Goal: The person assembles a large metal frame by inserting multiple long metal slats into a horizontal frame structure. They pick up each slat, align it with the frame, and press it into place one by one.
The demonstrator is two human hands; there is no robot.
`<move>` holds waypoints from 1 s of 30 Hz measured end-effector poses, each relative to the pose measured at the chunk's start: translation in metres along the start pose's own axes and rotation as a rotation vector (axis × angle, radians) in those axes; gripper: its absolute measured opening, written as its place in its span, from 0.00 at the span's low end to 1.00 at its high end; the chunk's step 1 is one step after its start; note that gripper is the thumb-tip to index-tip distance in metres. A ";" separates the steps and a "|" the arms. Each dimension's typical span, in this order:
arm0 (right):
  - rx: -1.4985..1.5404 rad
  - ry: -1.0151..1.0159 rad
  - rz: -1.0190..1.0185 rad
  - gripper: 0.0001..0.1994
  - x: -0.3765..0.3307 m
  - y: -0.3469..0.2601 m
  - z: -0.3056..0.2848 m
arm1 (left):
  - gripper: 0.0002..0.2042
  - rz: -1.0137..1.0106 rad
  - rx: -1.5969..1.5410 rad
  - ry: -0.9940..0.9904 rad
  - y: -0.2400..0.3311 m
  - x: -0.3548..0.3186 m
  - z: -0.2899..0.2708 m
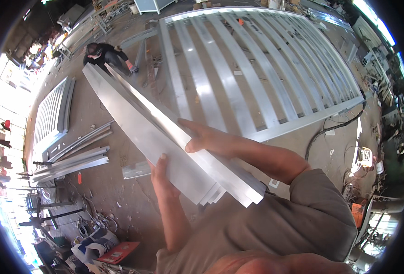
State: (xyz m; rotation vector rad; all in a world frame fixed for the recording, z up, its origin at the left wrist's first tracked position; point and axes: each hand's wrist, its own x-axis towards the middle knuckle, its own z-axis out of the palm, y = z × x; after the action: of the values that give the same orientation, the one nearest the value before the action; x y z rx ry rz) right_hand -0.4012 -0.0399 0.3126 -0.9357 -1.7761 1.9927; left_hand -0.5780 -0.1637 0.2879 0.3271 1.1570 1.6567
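A bundle of long silvery metal slats lies slantwise across both my arms, its near ends by my chest and its far ends pointing up and left. My left hand grips the bundle's left side from beneath, thumb on the upper face. Over the right side, my right hand is closed with its thumb on top of a slat and one finger reaching out along the edge. The undersides and most fingers are hidden behind the metal.
A large slatted metal frame lies on the floor to the right. Smaller slatted panels and loose metal profiles are at left. Beyond the bundle a person in dark clothes bends down. A black cable curves along the right.
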 end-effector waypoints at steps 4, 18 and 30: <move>0.014 0.072 -0.102 0.52 -0.099 0.011 -0.083 | 0.31 0.072 0.034 -0.129 -0.058 -0.041 0.098; -0.014 0.501 -0.227 0.48 -0.270 0.044 -0.339 | 0.39 -0.042 0.051 -0.607 -0.200 -0.022 0.381; 0.081 0.669 -0.147 0.47 -0.260 0.057 -0.574 | 0.40 -0.181 0.080 -0.700 -0.312 0.118 0.582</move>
State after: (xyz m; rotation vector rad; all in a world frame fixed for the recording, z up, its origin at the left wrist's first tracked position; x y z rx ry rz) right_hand 0.1734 0.2253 0.3159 -1.2186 -1.3288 1.4110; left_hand -0.0421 0.2399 0.2877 0.7591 0.6929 1.1865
